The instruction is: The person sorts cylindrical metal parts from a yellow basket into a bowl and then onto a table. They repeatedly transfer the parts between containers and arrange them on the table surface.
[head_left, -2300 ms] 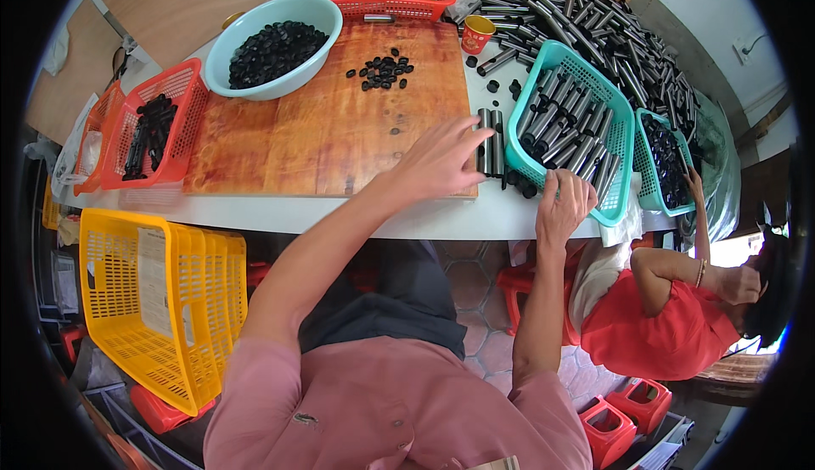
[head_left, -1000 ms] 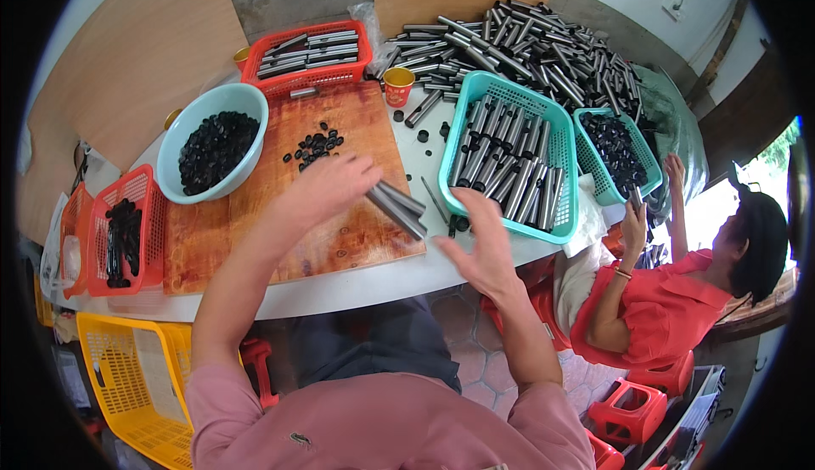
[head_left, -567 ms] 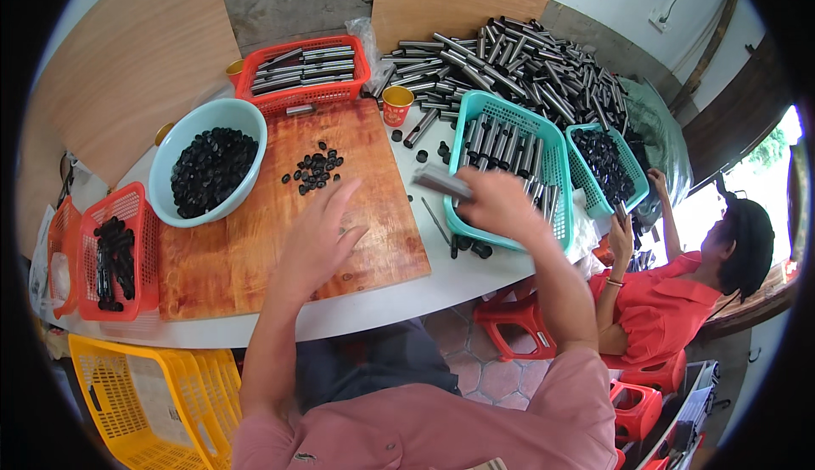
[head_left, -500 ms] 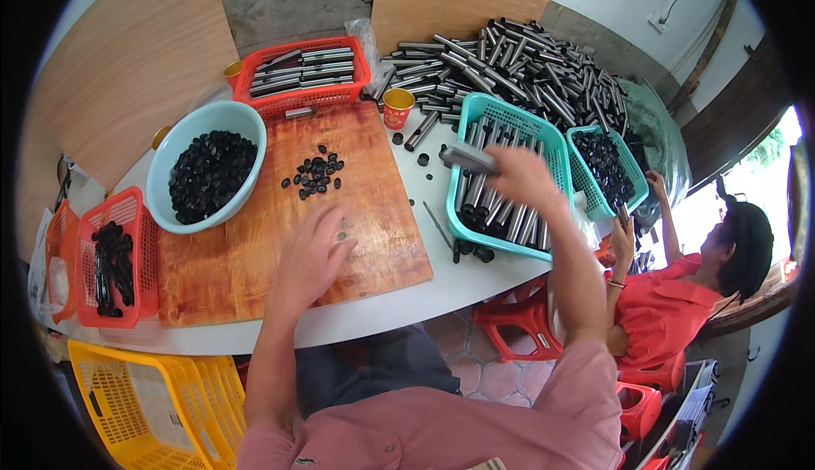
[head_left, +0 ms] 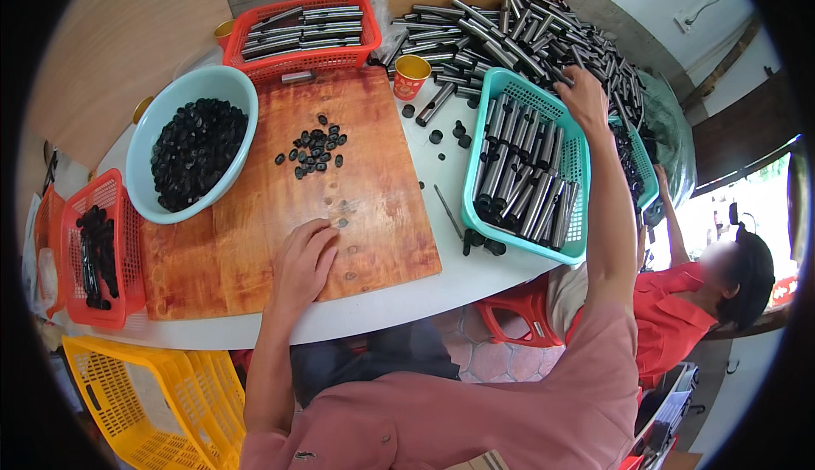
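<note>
Head view, containers first. Teal basket [head_left: 567,183] on the right of the table holds a row of dark metal tubes [head_left: 519,173] lying side by side, more or less parallel. Second teal basket [head_left: 647,173] just behind it, mostly hidden by the forearm; dark pieces inside. Red basket [head_left: 307,35] at the far edge holds similar tubes laid lengthwise. Light blue bowl [head_left: 161,139] at the left is filled with small black caps [head_left: 197,149]. Small red basket [head_left: 119,253] at the near left holds black pieces. Orange cup [head_left: 411,76] stands between the red basket and the loose pile of tubes [head_left: 543,37] heaped at the far right. Yellow crate [head_left: 153,402] sits below the table edge.

Surface: wooden board [head_left: 373,207] lies on a white table [head_left: 441,275], with a small cluster of black caps [head_left: 312,147] on its far half. A few stray caps and one thin rod lie on the white top between board and teal basket. Wood panels lean behind. A second person in a red shirt [head_left: 679,326] sits at the right.

Hands: left hand [head_left: 304,264] rests palm down on the near edge of the board, fingers loosely curled, holding nothing. Right hand [head_left: 584,96], arm stretched out, reaches over the far rim of the teal basket to the pile; fingers touch the tubes there, but whether they grip one cannot be told.
</note>
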Action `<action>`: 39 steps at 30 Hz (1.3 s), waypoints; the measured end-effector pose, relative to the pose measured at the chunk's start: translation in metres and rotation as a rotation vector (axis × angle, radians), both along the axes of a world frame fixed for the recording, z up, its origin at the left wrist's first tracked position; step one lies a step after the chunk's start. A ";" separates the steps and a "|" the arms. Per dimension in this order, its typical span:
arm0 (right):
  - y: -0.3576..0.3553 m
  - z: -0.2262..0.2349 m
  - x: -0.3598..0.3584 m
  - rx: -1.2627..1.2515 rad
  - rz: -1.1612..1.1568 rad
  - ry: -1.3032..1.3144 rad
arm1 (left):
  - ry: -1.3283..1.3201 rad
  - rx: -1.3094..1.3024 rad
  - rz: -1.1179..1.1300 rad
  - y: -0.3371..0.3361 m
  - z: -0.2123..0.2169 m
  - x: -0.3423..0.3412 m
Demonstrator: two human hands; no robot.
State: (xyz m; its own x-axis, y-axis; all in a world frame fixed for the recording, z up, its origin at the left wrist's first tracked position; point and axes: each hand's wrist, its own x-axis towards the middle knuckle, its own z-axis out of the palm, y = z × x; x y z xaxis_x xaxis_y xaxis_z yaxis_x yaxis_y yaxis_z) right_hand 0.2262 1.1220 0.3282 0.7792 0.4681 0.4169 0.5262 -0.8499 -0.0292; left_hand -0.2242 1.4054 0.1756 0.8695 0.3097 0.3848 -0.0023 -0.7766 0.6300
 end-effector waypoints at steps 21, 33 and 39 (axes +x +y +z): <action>-0.103 -0.098 -0.335 0.431 0.186 0.078 | 0.396 0.229 0.086 -0.024 0.004 0.293; -0.113 -0.134 -0.327 0.508 0.157 0.197 | 0.220 0.334 0.132 -0.018 0.041 0.282; -0.115 -0.137 -0.328 0.516 0.155 0.194 | 0.068 -0.012 0.107 -0.007 0.018 0.280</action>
State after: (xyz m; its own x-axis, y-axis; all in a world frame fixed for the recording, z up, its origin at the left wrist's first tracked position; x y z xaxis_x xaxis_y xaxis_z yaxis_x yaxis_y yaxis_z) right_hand -0.1019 1.0073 0.1909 0.8027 0.3568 0.4779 0.5872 -0.6129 -0.5288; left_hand 0.0557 1.3984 0.1933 0.8553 0.4060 0.3221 0.1231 -0.7628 0.6348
